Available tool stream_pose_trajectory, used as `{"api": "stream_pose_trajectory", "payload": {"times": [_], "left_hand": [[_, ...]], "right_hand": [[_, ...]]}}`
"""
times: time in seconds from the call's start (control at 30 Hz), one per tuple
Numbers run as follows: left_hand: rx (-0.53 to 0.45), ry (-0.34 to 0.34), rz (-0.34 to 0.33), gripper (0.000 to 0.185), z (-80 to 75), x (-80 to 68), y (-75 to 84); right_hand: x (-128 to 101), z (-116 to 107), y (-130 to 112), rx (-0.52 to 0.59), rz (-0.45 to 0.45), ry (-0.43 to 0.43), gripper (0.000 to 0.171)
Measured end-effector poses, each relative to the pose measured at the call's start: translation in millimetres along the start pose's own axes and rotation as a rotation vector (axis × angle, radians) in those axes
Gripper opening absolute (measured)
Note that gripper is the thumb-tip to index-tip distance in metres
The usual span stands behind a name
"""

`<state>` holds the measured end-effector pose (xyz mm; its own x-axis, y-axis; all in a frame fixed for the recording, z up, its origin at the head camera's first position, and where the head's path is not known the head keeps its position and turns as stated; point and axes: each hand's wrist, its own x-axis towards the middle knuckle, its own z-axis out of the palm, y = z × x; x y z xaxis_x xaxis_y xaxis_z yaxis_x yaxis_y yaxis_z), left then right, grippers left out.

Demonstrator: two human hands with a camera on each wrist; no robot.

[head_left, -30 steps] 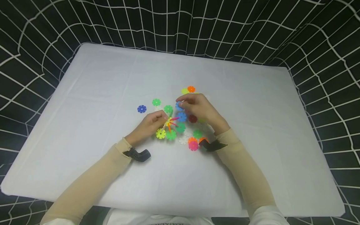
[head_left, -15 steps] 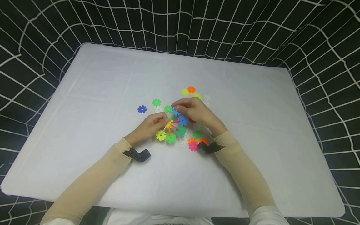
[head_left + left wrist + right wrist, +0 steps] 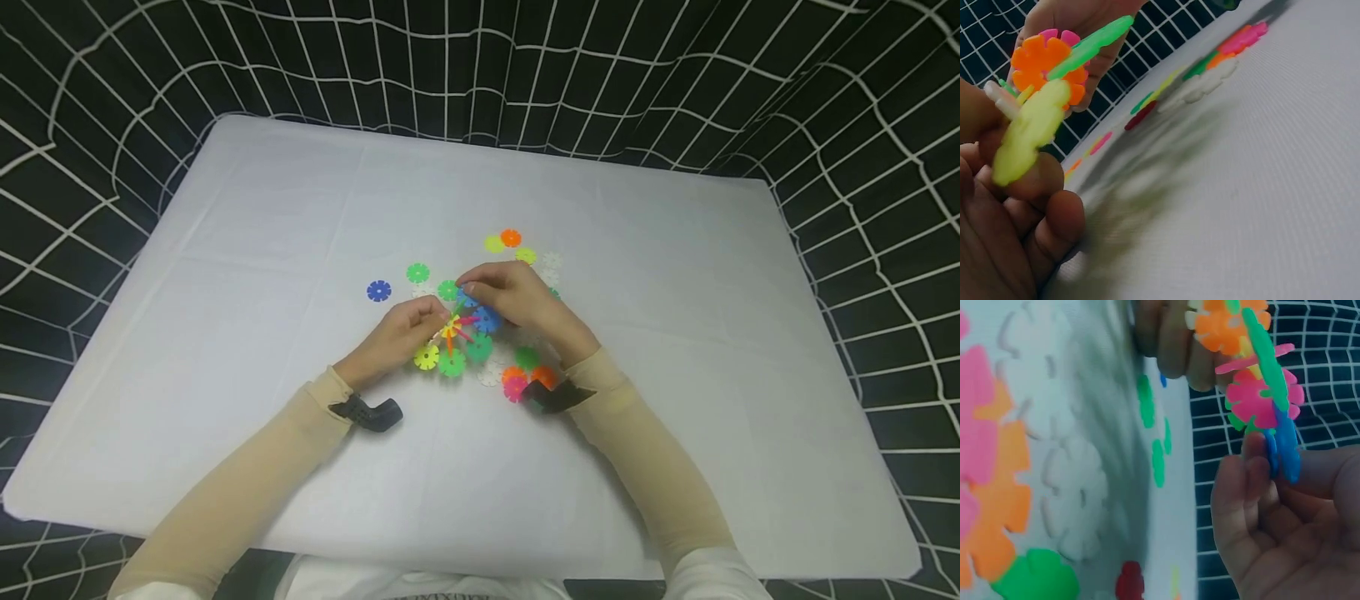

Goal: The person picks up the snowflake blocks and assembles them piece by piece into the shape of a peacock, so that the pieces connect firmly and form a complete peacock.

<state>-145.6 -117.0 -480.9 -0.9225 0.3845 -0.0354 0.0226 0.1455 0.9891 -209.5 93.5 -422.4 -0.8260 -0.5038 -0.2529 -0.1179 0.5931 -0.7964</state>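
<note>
My left hand (image 3: 405, 330) holds a cluster of slotted plastic discs (image 3: 451, 326) raised over the table, its discs sticking out like spokes. Yellow (image 3: 1035, 134), green (image 3: 1091, 47) and orange (image 3: 1032, 59) discs of the cluster show in the left wrist view. My right hand (image 3: 521, 302) pinches a light blue disc (image 3: 467, 296) between thumb and fingers, right at the cluster's upper right side. Another blue disc (image 3: 487, 320) sits on the cluster just below it. In the right wrist view pink discs (image 3: 1254, 400) stand inside the cluster, above the right fingertips.
Loose discs lie around the hands on the white table (image 3: 300, 208): a dark blue disc (image 3: 378, 291) at left, a green disc (image 3: 417, 273), an orange disc (image 3: 511, 238) at the back, and a pink disc (image 3: 515, 389) near the right wrist. A white grid-patterned dark backdrop (image 3: 480, 75) surrounds the table.
My right hand has come left and slightly nearer with the light blue disc, bringing it against the cluster. The cluster dipped a little, then rose slightly; my left hand keeps its hold.
</note>
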Motion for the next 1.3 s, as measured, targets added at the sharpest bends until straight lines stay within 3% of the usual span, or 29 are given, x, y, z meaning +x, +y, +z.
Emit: {"api": "stream_pose_trajectory", "payload": {"times": [0.17, 0.27, 0.4, 0.53, 0.67, 0.9, 1.1, 1.3], "left_hand": [[-0.024, 0.014, -0.015, 0.017, -1.3, 1.2, -0.5], [-0.051, 0.030, -0.027, 0.016, -3.1, 1.1, -0.9], [-0.127, 0.063, -0.063, 0.016, -6.5, 0.9, -0.9], [-0.268, 0.091, -0.109, 0.012, -9.5, 0.9, -0.7], [-0.394, 0.121, -0.124, 0.009, -11.4, 0.6, -1.5], [-0.545, 0.145, -0.141, 0.006, -12.0, 0.4, -1.9], [-0.610, 0.154, -0.143, 0.005, -11.7, -0.1, -1.3], [-0.688, 0.188, -0.153, 0.004, -12.9, 0.3, -2.3]], "right_hand": [[-1.3, -9.2, 2.8, 0.050, 0.056, 0.039, 0.033], [0.0, -18.6, 8.4, 0.003, 0.080, 0.087, 0.034], [0.8, -32.6, 19.9, -0.149, 0.146, 0.121, 0.033], [1.2, -41.5, 32.7, -0.335, 0.198, 0.113, 0.034], [1.9, -43.4, 40.3, -0.442, 0.219, 0.121, 0.039], [4.0, -38.8, 43.3, -0.499, 0.217, 0.127, 0.048], [4.4, -37.7, 43.0, -0.495, 0.225, 0.101, 0.043], [4.6, -38.5, 43.2, -0.468, 0.228, 0.081, 0.062]]}}
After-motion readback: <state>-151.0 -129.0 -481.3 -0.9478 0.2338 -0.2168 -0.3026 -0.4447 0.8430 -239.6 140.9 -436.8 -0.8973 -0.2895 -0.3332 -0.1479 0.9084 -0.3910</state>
